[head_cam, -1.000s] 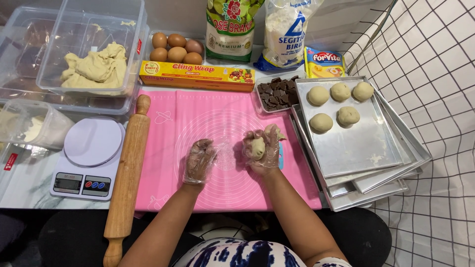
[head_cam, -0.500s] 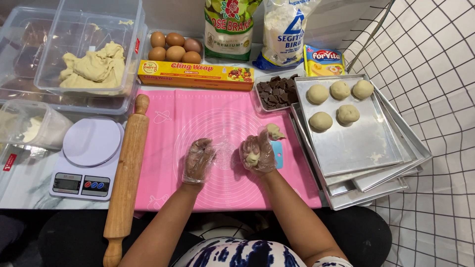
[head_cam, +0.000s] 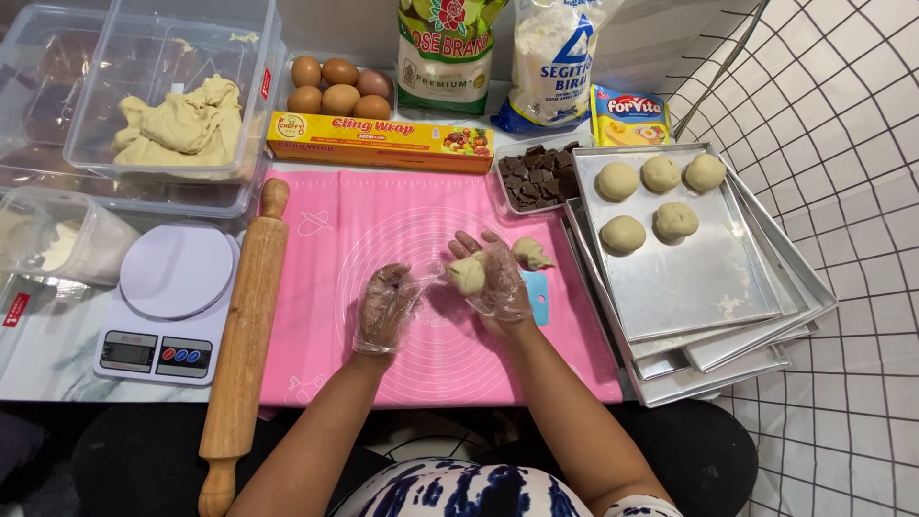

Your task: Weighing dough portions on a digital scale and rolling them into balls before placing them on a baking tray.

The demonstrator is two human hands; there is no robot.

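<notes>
The right hand (head_cam: 490, 278) cups a small piece of dough (head_cam: 467, 274) in its gloved palm, fingers curled loosely around it, above the middle of the pink mat (head_cam: 383, 220). The left hand (head_cam: 385, 308) hangs just beside it — half open, holding nothing. A second dough lump (head_cam: 529, 253) lies on the mat to the right, near the tub of chocolate pieces (head_cam: 538, 177). Five dough balls (head_cam: 623, 234) sit on the far part of the metal tray (head_cam: 699, 287). This looks like the shaping step — rounding the piece would call for both palms closing over it.
</notes>
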